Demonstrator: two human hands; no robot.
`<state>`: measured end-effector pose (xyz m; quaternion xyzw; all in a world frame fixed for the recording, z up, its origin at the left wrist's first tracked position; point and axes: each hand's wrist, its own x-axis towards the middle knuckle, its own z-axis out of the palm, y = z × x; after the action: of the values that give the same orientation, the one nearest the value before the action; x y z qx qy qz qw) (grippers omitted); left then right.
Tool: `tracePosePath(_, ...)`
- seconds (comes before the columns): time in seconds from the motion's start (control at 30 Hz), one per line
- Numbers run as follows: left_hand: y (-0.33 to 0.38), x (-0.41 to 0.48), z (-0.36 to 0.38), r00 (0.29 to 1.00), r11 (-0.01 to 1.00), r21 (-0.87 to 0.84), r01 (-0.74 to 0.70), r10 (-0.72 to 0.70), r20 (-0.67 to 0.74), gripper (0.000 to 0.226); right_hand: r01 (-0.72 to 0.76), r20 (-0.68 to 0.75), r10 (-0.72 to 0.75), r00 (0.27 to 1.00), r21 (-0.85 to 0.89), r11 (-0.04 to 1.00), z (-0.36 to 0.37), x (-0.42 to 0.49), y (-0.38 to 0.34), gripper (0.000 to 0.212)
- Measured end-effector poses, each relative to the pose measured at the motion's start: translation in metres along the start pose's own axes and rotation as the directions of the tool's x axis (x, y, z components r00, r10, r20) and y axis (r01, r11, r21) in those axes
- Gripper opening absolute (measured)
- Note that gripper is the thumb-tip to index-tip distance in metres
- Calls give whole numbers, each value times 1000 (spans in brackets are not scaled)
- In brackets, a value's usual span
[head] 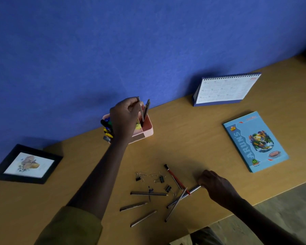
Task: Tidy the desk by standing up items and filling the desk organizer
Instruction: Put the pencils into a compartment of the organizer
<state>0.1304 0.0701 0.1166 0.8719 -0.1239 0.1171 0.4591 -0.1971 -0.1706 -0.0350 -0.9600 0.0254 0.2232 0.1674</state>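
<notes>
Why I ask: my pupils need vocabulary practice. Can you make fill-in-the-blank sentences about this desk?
1. The left hand holds a pencil at the ____ organizer.
2. The ____ hand pinches a second pencil lying on the desk.
3. The calendar stands before the ____ wall.
Missing words: pink; right; blue.

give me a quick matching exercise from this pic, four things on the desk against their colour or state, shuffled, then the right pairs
Things
1. calendar
2. notebook
3. picture frame
4. organizer

Descriptions
A. pink, partly under the left hand
B. black border, far left
C. stands upright, tent-like
D. light blue, lies flat

Pairs: 1-C, 2-D, 3-B, 4-A
</notes>
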Motion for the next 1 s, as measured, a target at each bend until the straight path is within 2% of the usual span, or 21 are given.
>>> tracePosePath(0.1, -14, 0, 10, 995, 994, 99, -40, 30, 97, 17, -15, -5, 15, 1000, 11, 1000, 3, -1, 1, 33)
tracePosePath(0.2, -24, 0, 20, 988, 983, 184, -25, -4, 152, 22, -40, -18, 41, 999, 43, 998, 3, -3, 3, 36)
tracePosePath(0.37, -35, 0, 32, 984, 953, 302, -22, -32, 173, 21, -52, -45, 59, 997, 149, 988, -1, -4, 6, 29)
tracePosePath(0.47, -41, 1, 36, 979, 937, 346, -43, -29, 201, 23, -65, -91, 86, 992, 212, 975, 0, -1, 10, 36)
tracePosePath(0.53, -42, 1, 39, 977, 927, 371, -60, -21, 211, 23, -50, -108, 78, 991, 241, 969, 0, -1, 11, 33)
tracePosePath(0.6, -42, 2, 42, 978, 922, 380, -74, -8, 208, 23, -14, -107, 40, 993, 239, 971, 2, -5, 12, 27)
tracePosePath(0.73, -42, 3, 45, 980, 914, 399, -77, -4, 198, 23, 38, -81, -25, 996, 158, 987, 14, -11, 15, 49)
tracePosePath(1.0, -48, 5, 46, 981, 920, 389, -54, -24, 193, 22, 74, -139, -65, 988, 61, 995, 14, -7, 3, 34)
